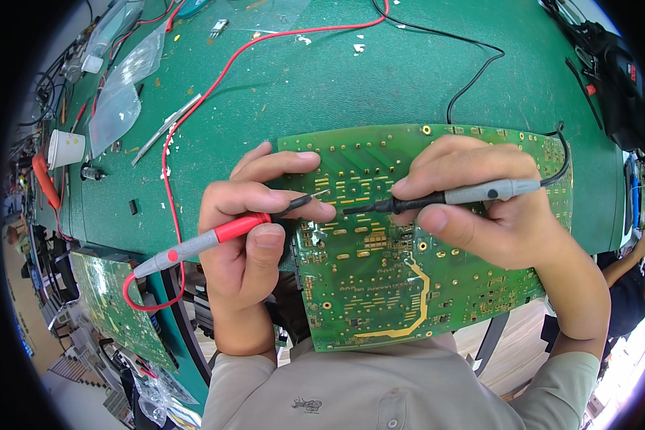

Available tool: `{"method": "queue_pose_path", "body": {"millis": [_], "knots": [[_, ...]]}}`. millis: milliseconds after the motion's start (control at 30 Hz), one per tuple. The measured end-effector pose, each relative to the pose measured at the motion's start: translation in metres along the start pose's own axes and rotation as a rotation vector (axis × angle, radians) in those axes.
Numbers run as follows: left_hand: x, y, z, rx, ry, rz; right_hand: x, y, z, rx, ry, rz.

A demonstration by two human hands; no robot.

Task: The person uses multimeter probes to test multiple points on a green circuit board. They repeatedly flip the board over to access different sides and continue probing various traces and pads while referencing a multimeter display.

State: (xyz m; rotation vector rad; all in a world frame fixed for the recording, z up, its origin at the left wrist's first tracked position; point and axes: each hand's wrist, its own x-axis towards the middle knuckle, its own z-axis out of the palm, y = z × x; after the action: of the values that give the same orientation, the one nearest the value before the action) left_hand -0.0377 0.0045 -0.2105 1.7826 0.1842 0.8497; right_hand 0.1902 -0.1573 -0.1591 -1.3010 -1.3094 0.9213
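A large green circuit board lies tilted in front of me, its near edge close to my shirt. In my left hand is a red-and-grey test probe, gripped between thumb and fingers. Its metal tip sits over the board's upper left part; I cannot tell whether it touches. My right hand pinches a black-and-grey test probe, which points left at the board with its dark tip close to my left fingertips. A red lead and a black lead run from the probes across the table.
The green table carries a metal tweezers-like tool, clear plastic bags, a white cup and an orange-handled tool on the left. Another circuit board lies lower left. A black bag is far right; another person's arm shows below it.
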Motion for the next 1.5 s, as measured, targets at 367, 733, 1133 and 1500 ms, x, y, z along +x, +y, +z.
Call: {"method": "queue_pose_path", "body": {"millis": [367, 733, 1133, 1500], "knots": [[0.001, 0.0, 0.0, 0.022, -0.002, -0.002, -0.004, -0.003, -0.002, 0.124, 0.075, 0.133], [0.001, 0.001, 0.0, 0.015, 0.003, -0.006, -0.005, -0.008, -0.005, 0.128, 0.104, 0.232], [0.001, 0.001, 0.0, 0.054, -0.002, -0.005, -0.002, -0.008, -0.011, 0.124, 0.124, 0.3], [0.0, 0.001, 0.002, 0.025, 0.027, -0.024, -0.002, -0.006, -0.012, 0.072, 0.148, 0.277]]}}
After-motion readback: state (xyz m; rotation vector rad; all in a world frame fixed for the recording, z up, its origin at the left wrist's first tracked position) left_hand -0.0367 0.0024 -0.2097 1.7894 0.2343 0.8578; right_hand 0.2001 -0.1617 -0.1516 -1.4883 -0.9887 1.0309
